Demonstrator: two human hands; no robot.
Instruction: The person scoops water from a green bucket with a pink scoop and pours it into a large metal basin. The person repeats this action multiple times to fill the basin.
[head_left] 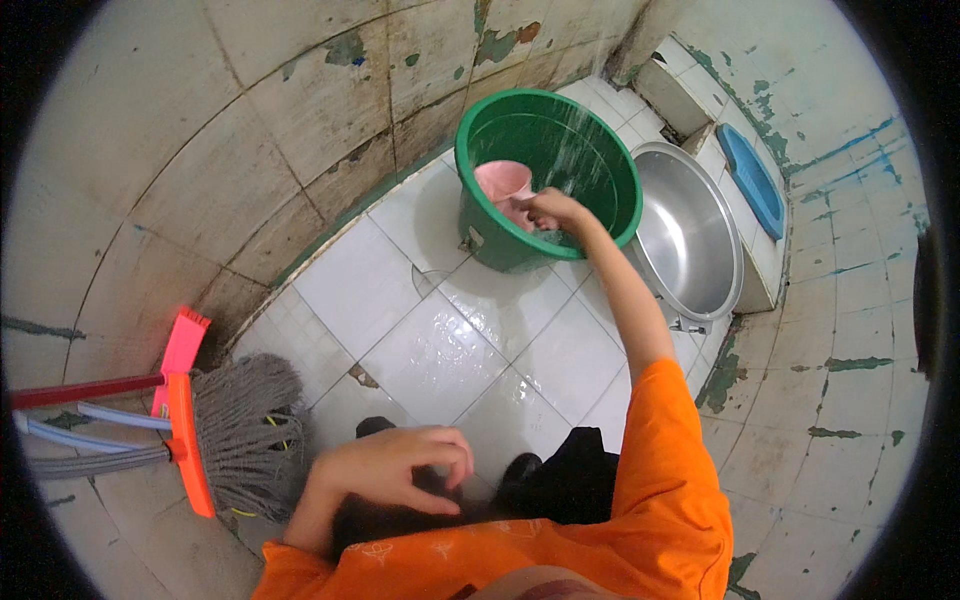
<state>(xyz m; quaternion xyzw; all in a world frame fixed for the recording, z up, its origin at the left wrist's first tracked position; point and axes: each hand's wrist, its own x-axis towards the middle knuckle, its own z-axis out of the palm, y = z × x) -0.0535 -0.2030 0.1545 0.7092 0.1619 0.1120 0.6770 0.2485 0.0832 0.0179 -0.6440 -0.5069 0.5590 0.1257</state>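
Just right of a gray mop point(250, 425), a person's left hand point(400, 468) hangs empty, fingers loosely curled; a pink dipper point(503, 180), gripped in the right hand's point(555, 211) fingers, is inside a green bucket point(545, 115) beside a silver basin point(692, 235) on white tiles point(425, 360).

The right hand point(553, 211) reaches into a green bucket point(500, 128), its fingers around the handle of a pink dipper point(502, 180). Thin streaks of water point(578, 150) fall into the bucket, which stands on a white tiled floor point(345, 285) with wet, shiny patches. The left hand point(395, 467) holds nothing, fingers loosely curled near the orange shirt point(480, 550). Just right of the bucket is a metal basin point(690, 250); beyond it, a blue object point(750, 180) lies on a tiled ledge point(712, 165). At left, a grey mop point(250, 420) overlaps a pink-headed tool point(183, 345).
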